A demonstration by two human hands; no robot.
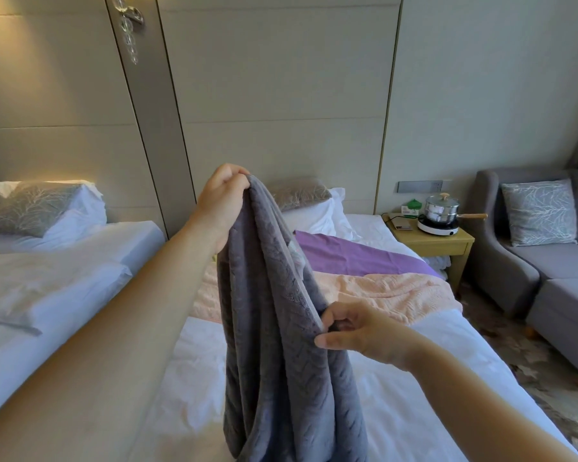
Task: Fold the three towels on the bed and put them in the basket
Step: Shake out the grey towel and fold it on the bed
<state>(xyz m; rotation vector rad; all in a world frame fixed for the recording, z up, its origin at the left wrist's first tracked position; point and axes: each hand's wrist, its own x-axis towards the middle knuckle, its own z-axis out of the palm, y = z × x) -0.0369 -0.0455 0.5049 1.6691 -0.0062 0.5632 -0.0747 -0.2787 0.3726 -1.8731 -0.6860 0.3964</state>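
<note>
A grey plush towel [274, 328] hangs in the air over the white bed [431, 388]. My left hand [222, 201] is raised and grips its top corner. My right hand [357, 331] pinches the towel's right edge lower down. The towel's lower part runs out of the frame's bottom. Behind it a pink towel [397, 291] lies crumpled across the bed, and a purple towel [347, 251] lies flat farther back near the pillows. No basket is in view.
A second white bed [47, 271] stands to the left. A wooden nightstand [447, 245] with a pot on a cooker [442, 211] sits right of the bed. A grey sofa [548, 261] stands at the far right on patterned carpet.
</note>
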